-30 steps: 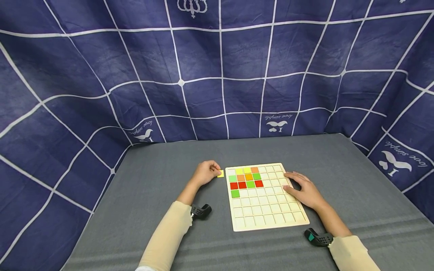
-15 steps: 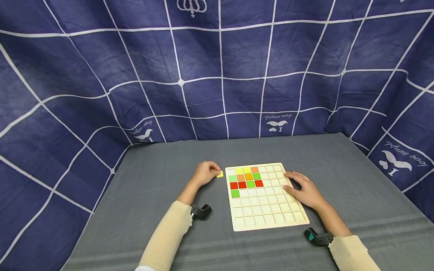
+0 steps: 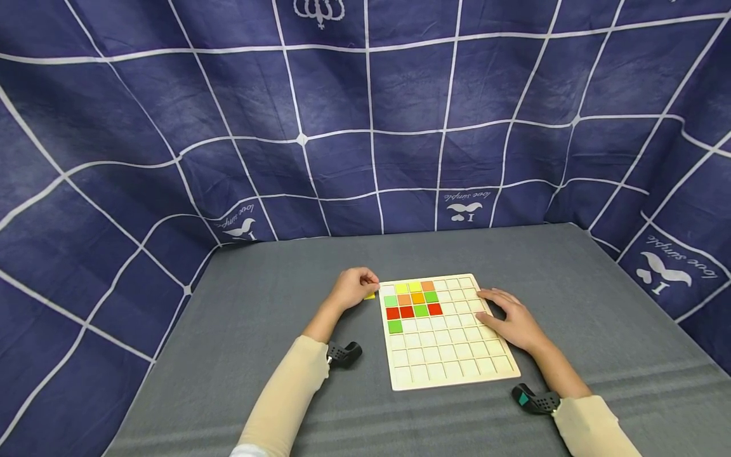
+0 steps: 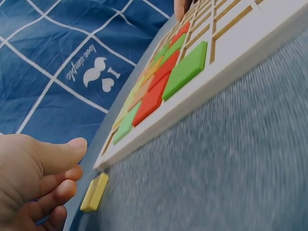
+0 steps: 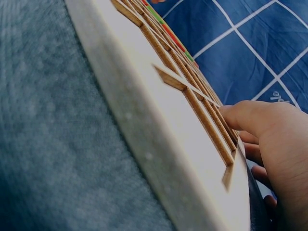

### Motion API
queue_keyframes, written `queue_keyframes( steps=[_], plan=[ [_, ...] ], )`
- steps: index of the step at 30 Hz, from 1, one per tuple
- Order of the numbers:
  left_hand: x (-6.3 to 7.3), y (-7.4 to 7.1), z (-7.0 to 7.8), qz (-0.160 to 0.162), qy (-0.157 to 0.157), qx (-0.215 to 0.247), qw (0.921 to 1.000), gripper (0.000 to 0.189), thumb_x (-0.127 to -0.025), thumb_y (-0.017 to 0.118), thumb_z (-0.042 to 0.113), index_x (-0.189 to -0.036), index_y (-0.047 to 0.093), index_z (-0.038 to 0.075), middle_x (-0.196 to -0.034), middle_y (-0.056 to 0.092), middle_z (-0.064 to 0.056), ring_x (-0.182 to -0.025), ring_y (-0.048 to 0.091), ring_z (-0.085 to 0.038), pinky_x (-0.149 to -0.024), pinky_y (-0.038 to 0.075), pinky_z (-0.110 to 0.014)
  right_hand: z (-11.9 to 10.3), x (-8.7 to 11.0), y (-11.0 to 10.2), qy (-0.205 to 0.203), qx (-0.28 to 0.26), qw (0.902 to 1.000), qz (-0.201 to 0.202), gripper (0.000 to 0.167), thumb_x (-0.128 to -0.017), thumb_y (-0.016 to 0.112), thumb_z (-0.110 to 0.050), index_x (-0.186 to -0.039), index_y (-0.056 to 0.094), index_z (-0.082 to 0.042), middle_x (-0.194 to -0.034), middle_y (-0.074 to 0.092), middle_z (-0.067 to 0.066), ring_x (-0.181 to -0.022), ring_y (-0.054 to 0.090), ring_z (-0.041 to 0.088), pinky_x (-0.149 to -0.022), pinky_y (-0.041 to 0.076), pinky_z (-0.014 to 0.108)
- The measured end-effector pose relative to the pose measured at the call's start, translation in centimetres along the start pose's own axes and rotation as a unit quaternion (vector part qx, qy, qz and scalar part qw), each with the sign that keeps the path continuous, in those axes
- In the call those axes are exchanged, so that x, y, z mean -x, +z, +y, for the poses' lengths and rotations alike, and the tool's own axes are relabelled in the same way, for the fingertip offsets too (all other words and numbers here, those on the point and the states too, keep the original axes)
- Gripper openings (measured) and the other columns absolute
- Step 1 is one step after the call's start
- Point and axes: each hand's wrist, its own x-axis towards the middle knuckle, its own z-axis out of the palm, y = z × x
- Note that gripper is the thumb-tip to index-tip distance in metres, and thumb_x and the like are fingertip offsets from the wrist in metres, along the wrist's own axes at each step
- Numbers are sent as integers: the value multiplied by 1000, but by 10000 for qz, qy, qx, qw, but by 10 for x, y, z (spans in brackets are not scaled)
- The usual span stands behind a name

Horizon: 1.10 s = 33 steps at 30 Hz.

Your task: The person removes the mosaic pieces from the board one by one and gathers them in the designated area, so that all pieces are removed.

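My left hand (image 3: pixel 353 289) is just off the upper left corner of a pale wooden grid board (image 3: pixel 436 355), its fingers loosely curled. In the left wrist view a yellow tile (image 4: pixel 94 192) lies on the grey cloth near the board's corner, beside the fingertips; nothing shows between thumb and fingers. From the head view the hand covers most of that tile. Across the board, my right hand (image 3: pixel 511 320) rests on the right edge, with the thumb (image 5: pixel 236 111) on the board. Yellow, orange, green and red tiles (image 4: pixel 185 71) fill cells at the board's upper left; its corner cell holds none.
A grey cloth (image 3: pixel 274 279) covers the table under the board. Behind and at both sides hangs a dark blue curtain (image 3: pixel 337 165) with white lines. Black wrist devices (image 3: pixel 345 355) sit on both forearms.
My left hand has shifted slightly right and up toward the board's corner, covering more of the yellow tile. The right hand and board stay put; the head view shifts slightly.
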Motion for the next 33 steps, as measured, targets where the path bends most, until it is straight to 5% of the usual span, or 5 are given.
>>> queue_keyframes(
  steps=[16, 24, 33],
  plan=[
    [-5, 19, 13, -187, 237, 155, 9994, 6, -87, 74, 12, -88, 70, 7, -77, 64, 0, -67, 55, -10, -64, 46, -26, 1, 0, -1, 4, -39, 10000, -5, 56, -92, 67, -35, -137, 55, -4, -142, 46, 24, -136, 31, 45, -104, 24, 65],
    [-11, 25, 17, -324, 273, -148, 9990, 8, -86, 75, 14, -88, 70, 8, -78, 63, 1, -69, 55, -10, -67, 46, -26, -1, 1, 0, -91, -40, 9999, 76, 55, -92, 68, -35, -135, 56, -4, -140, 47, 25, -134, 33, 46, -101, 25, 66],
    [-15, 30, 26, -579, -32, -613, 9964, 22, -83, 79, 25, -97, 71, 9, -86, 58, 1, -79, 53, -14, -74, 44, -29, -1, 1, -1, -6, -55, 10000, 14, 54, -92, 67, -34, -136, 55, -5, -141, 47, 24, -135, 32, 44, -103, 25, 65]
  ],
)
